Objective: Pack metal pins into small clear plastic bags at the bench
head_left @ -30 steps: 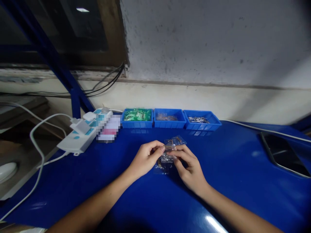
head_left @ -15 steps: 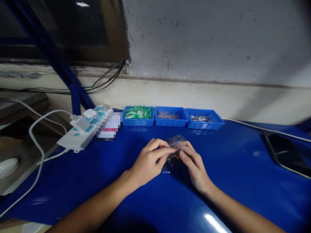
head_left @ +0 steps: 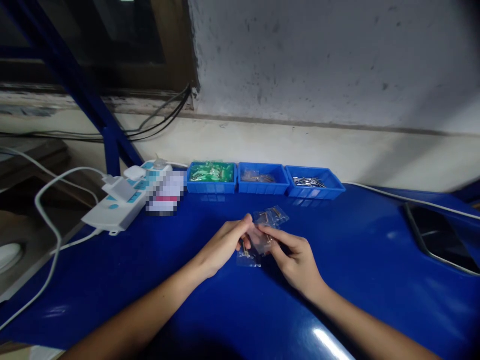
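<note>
Where the two hands meet, near the centre of the frame: one clear bag (head_left: 259,240), small metal pieces at its right end, held just above the surface (head_left: 375,300). Long axis appears to slant from upper left to lower right, bridging the hands; neither is clearly nearer. Right hand (head_left: 299,254): thumb and forefinger closed on the bag's right edge. Left hand (head_left: 224,246): thumb raised at the bag's upper-left corner, fingers partly curled; firmness of hold cannot be told. Beyond: flat packets (head_left: 276,215); below, another packet (head_left: 248,260). Upper centre: three blue bins, with green packets (head_left: 212,173), clear packets (head_left: 257,177), metal pins (head_left: 309,182). Left: power strip (head_left: 108,216). Right: phone (head_left: 438,235).
</note>
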`<action>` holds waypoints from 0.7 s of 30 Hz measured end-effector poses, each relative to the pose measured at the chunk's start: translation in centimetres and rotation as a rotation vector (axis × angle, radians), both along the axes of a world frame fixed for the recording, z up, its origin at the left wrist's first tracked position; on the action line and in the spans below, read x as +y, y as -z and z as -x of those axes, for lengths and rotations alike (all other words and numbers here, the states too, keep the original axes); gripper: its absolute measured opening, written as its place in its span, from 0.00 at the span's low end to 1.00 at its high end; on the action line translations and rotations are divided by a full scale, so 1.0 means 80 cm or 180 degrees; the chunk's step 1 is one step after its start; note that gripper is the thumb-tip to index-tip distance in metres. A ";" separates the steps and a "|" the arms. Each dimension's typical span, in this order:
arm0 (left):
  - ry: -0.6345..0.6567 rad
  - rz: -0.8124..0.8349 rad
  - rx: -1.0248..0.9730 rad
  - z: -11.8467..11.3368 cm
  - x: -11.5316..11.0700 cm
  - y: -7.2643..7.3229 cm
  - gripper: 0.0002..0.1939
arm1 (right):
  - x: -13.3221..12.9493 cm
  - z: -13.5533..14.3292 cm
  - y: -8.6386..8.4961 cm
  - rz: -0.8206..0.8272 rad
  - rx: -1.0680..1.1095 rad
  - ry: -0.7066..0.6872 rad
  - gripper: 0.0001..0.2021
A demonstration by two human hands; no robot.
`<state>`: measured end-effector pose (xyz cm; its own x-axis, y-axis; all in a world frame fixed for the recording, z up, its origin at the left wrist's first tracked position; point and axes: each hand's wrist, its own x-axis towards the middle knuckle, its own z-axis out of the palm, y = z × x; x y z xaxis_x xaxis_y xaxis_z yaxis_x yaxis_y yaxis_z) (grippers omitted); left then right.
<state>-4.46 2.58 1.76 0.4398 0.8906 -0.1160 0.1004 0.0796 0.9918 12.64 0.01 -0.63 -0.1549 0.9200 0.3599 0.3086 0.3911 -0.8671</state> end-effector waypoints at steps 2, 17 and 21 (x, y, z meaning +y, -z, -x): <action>-0.0093 0.0024 -0.0012 -0.001 0.000 0.000 0.18 | 0.000 0.000 -0.001 -0.0037 -0.0059 -0.0122 0.14; -0.0460 -0.0870 0.0021 0.001 -0.002 -0.014 0.10 | -0.002 0.001 -0.010 0.0167 -0.0438 -0.0311 0.14; 0.0006 -0.1245 0.0187 0.001 -0.007 -0.017 0.10 | -0.003 0.002 -0.013 0.0180 -0.0498 -0.0319 0.18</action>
<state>-4.54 1.98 3.13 0.4443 0.8717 0.2069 0.1577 -0.3034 0.9397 12.50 -0.19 0.37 -0.2969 0.9152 0.2725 0.4034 0.3788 -0.8329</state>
